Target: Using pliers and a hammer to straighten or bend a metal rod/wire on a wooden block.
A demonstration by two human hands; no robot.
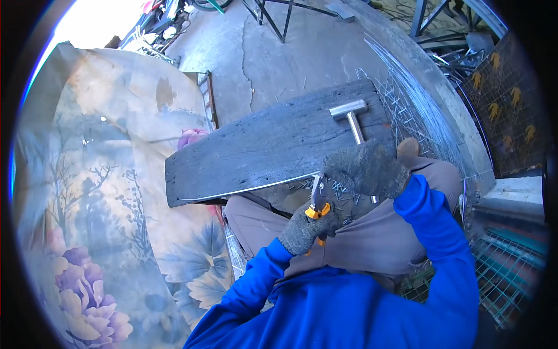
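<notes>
The person sits with a dark, weathered wooden board (273, 145) laid across the knees, which seems to serve as a work surface kept within easy reach of both arms. At about six o'clock from the board's near edge, the left hand (306, 228), in a grey knitted glove, is closed around the orange-and-black handles of a pair of pliers (317, 205); the tool points up toward twelve o'clock, its metal nose right at the board's edge, where a thin bright wire or rod (250, 189) runs along the wood. Whether the nose actually bites the wire cannot be told. The right hand (367, 168), also gloved, sits at about two o'clock from the left one, curled with its fingers pressed together and resting on the board near its edge; what it pins, if anything, is hidden under the glove. It looks placed there to steady the piece close to the pliers. A metal hammer (351, 118) lies on the board at twelve o'clock from the right hand, head away from the person, handle running under that hand. Short nails or wire ends (340, 189) are scattered just below the board's edge. Wire mesh (418, 122) lies at three o'clock, and a flowered cloth (110, 192) spreads at nine o'clock.
</notes>
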